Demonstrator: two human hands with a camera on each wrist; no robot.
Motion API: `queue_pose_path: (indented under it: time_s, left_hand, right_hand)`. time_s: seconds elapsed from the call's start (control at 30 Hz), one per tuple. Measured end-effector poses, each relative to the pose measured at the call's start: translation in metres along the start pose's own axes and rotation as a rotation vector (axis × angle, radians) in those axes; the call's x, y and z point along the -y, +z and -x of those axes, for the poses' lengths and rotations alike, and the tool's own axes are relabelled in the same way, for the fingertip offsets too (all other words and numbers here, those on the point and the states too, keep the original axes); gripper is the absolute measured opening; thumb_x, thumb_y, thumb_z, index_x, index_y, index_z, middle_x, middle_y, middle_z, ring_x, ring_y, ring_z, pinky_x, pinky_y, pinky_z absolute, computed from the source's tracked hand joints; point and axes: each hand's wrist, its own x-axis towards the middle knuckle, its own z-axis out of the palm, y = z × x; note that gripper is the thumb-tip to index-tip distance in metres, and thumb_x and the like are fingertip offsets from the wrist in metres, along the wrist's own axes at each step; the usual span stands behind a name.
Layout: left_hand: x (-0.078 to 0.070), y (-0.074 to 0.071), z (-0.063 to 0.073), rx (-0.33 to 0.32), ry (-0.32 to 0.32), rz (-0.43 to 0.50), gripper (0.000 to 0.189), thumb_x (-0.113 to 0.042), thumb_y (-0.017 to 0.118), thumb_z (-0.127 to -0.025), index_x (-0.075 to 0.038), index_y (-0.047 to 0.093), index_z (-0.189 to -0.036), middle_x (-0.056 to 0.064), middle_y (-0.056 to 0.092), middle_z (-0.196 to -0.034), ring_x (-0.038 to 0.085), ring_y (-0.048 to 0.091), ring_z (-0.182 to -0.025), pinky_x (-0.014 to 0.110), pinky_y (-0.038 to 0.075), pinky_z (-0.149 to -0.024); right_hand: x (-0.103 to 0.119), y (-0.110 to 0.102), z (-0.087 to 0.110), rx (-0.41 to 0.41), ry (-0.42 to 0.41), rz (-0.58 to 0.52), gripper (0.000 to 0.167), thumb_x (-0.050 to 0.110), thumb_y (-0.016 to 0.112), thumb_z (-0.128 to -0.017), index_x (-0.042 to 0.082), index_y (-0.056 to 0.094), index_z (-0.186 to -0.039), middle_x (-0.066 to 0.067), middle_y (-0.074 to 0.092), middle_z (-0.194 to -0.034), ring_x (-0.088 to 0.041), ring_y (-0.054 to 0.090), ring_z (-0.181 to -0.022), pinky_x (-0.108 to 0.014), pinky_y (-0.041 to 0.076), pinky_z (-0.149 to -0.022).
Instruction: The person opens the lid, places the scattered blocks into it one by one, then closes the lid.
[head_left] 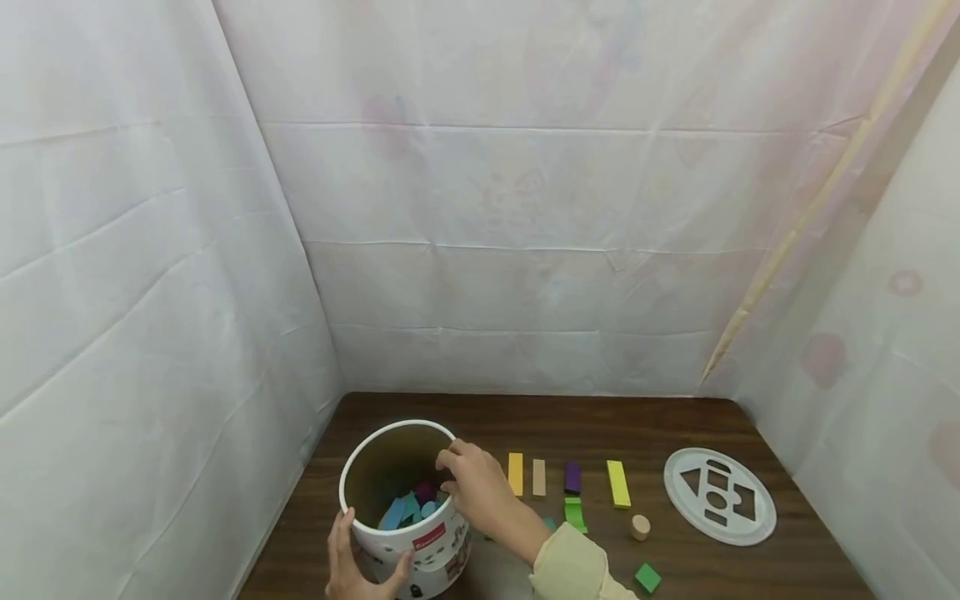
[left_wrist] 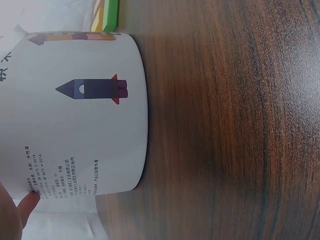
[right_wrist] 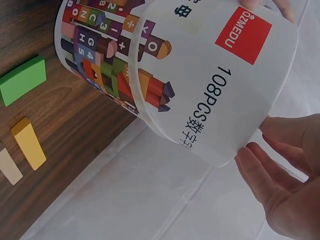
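A white printed bucket point(head_left: 442, 554) stands on the table's left side. Inside lie several light blue blocks point(head_left: 392, 514) and a dark red one point(head_left: 425, 492). My left hand point(head_left: 356, 567) grips the bucket from the near left, thumb across its front wall; in the left wrist view only a small part of that hand point(left_wrist: 11, 215) shows beside the printed wall. Over the bucket's right rim, my right hand point(head_left: 483, 487) has bent fingers reaching inward. In the right wrist view, that hand's fingertips point(right_wrist: 245, 152) are partly hidden at the rim, so anything between them is not visible.
Right of the bucket, orange point(head_left: 515, 474), beige point(head_left: 539, 477), purple point(head_left: 572, 477) and yellow point(head_left: 618, 483) blocks lie in a row. Nearer are a green arch-like block point(head_left: 574, 514), a round wooden piece point(head_left: 641, 527) and a green block point(head_left: 647, 577). A white cut-out lid point(head_left: 693, 506) lies farther right.
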Motion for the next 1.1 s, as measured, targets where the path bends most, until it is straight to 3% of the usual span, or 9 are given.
queue_pose_path:
  time_s: [0.47, 0.77, 1.1]
  left_hand:
    - [0.000, 0.004, 0.000, -0.038, 0.046, 0.050, 0.107, -0.027, 0.092, -0.051, -0.019, 0.037, -0.142, 0.019, 0.039, -0.139, 0.043, 0.056, -0.104, 0.061, 0.051, -0.070]
    - [-0.002, 0.003, 0.000, -0.035, 0.042, 0.069, 0.106, -0.027, 0.092, -0.051, -0.017, 0.040, -0.142, 0.019, 0.039, -0.140, 0.042, 0.055, -0.106, 0.057, 0.052, -0.073]
    - [-0.001, -0.002, -0.001, -0.030, 0.061, 0.088, 0.106, -0.027, 0.092, -0.051, -0.017, 0.039, -0.143, 0.017, 0.038, -0.142, 0.041, 0.053, -0.110, 0.055, 0.052, -0.074]
  right_hand:
    - [-0.006, -0.002, 0.005, -0.009, 0.034, -0.095, 0.015, 0.008, 0.075, -0.080, 0.010, 0.069, -0.093, -0.001, 0.061, -0.095, -0.011, 0.058, -0.083, -0.023, 0.053, -0.074]
    - [-0.007, -0.009, 0.008, 0.009, 0.041, -0.200, 0.014, 0.004, 0.074, -0.079, 0.009, 0.068, -0.092, -0.004, 0.062, -0.098, -0.020, 0.062, -0.089, -0.026, 0.054, -0.077]
    - [-0.007, -0.017, 0.024, -0.034, 0.078, -0.143, 0.018, 0.010, 0.076, -0.077, 0.011, 0.069, -0.093, 0.000, 0.061, -0.098, -0.015, 0.060, -0.085, -0.027, 0.053, -0.069]
